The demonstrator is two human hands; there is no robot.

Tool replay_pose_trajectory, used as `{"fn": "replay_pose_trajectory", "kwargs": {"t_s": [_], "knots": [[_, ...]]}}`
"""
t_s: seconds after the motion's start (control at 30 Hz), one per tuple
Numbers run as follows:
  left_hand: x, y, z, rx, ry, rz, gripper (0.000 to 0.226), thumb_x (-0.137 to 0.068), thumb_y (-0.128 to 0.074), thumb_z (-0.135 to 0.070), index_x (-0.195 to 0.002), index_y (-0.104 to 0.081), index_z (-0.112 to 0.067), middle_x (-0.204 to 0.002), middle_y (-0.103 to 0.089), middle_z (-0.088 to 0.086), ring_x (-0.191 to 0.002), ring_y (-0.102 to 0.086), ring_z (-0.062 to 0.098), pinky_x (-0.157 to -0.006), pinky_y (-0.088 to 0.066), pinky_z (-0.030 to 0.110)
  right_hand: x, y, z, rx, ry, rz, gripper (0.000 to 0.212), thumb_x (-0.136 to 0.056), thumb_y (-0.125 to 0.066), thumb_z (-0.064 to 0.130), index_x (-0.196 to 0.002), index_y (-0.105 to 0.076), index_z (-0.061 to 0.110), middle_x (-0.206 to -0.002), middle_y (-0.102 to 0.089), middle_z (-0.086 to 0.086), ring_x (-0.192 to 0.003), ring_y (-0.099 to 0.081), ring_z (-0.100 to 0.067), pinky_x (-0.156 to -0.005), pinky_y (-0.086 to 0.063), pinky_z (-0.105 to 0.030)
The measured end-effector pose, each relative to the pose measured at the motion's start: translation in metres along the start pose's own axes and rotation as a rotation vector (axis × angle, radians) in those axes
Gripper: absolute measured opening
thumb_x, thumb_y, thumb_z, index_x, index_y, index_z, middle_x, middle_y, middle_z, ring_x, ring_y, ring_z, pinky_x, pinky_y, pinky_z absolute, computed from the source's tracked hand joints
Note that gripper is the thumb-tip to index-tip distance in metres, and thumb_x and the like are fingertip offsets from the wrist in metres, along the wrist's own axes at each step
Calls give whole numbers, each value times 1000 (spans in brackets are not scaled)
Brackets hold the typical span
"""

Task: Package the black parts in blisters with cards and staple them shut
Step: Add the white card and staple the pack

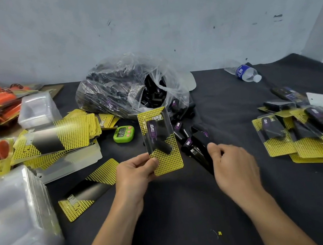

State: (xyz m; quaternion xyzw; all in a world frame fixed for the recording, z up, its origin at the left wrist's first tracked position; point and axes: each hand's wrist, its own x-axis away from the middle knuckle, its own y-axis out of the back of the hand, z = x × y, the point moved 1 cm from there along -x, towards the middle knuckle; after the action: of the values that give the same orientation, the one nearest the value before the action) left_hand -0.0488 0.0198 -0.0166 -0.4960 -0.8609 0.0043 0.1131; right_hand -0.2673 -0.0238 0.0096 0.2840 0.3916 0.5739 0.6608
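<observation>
My left hand (136,171) grips the lower left corner of a filled blister pack (160,141), a yellow dotted card with black parts under clear plastic, held upright above the table. My right hand (232,162) hovers with curled fingers just right of a black stapler (201,148) that lies on the black cloth; whether it touches the stapler I cannot tell. Loose black parts (182,132) lie behind the stapler. A clear bag (123,86) full of more black parts sits at the back centre.
Stacks of yellow cards (57,139) and clear blisters (15,211) fill the left side, with one loose card (87,190) near my left arm. Finished packs (304,135) pile up at the right. A green timer (123,134) and a water bottle (246,73) lie further back.
</observation>
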Motion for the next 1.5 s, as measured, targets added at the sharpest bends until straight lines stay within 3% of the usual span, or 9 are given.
{"fn": "replay_pose_trajectory", "kwargs": {"t_s": [0.07, 0.17, 0.27, 0.37, 0.43, 0.57, 0.73, 0.93, 1.5], "knots": [[0, 0, -1, 52, -11, -20, 22, -86, -79, 0, -105, -75, -10, -90, -80, 8, -85, -76, 21, -75, -62, 36, 2, -2, 2, -181, 2, 83, 39, -105, -45, 48, -76, -60, 25, -75, -62, 6, -87, -59, -25, -70, -42, -37], [2, 0, -6, 186, -9, -49, 22, -86, -75, 5, -105, -72, -5, -85, -80, 8, -78, -77, 18, -64, -61, 29, 6, 4, 4, -332, 13, 189, 23, -91, -66, 53, -82, -61, 33, -83, -64, 15, -86, -59, -6, -64, -39, -23], [4, 3, -11, 307, -14, -68, 19, -89, -70, 9, -98, -69, -8, -77, -79, 4, -68, -76, 12, -55, -58, 21, 17, -1, 11, -159, 74, 327, 41, -75, -76, 58, -97, -47, 39, -92, -59, 15, -84, -56, -4, -64, -40, -25], [2, 4, -13, 320, -18, -76, 19, -89, -70, 8, -102, -68, -6, -76, -78, 2, -69, -75, 11, -57, -58, 21, 27, -15, 21, 28, 207, 289, 83, -75, -71, 56, -144, -27, 44, -106, -53, 17, -104, -54, -15, -91, -44, -33], [1, 3, -12, 290, -18, -80, 22, -88, -72, 5, -106, -69, -6, -81, -78, 4, -74, -75, 13, -64, -62, 27, 27, -21, 28, 171, 219, 226, 97, -76, -65, 65, -156, -22, 33, -127, -55, 14, -121, -50, -17, -104, -40, -38], [0, 1, -9, 273, -25, -80, 18, -88, -73, 3, -102, -72, -8, -84, -79, 3, -79, -74, 15, -71, -62, 29, 27, -24, 28, 102, 149, 174, 83, -69, -72, 72, -139, -46, 35, -124, -58, 16, -117, -54, -13, -93, -44, -33], [-7, 11, -16, 424, 19, 17, 12, -91, -66, -3, -97, -76, -7, -93, -80, 6, -80, -76, 12, -70, -62, 25, 31, -5, 22, -487, 127, 305, 52, -54, -77, 63, -103, -59, 56, -97, -69, 33, -91, -65, 9, -67, -46, -8], [5, 3, -22, 393, -47, 130, 18, -78, -72, -16, -91, -85, -16, -100, -79, 8, -85, -75, 15, -71, -63, 25, 43, -9, 38, -666, 192, 424, 56, -54, -82, 54, -108, -64, 53, -98, -74, 27, -90, -70, 5, -69, -51, -9], [17, -3, -25, 286, -148, 171, 25, -71, -77, -16, -95, -83, -10, -103, -79, 14, -90, -75, 15, -77, -57, 21, 46, -13, 39, -745, 181, 378, 56, -56, -83, 56, -109, -69, 42, -103, -74, 23, -96, -70, 1, -78, -54, -16]]}}
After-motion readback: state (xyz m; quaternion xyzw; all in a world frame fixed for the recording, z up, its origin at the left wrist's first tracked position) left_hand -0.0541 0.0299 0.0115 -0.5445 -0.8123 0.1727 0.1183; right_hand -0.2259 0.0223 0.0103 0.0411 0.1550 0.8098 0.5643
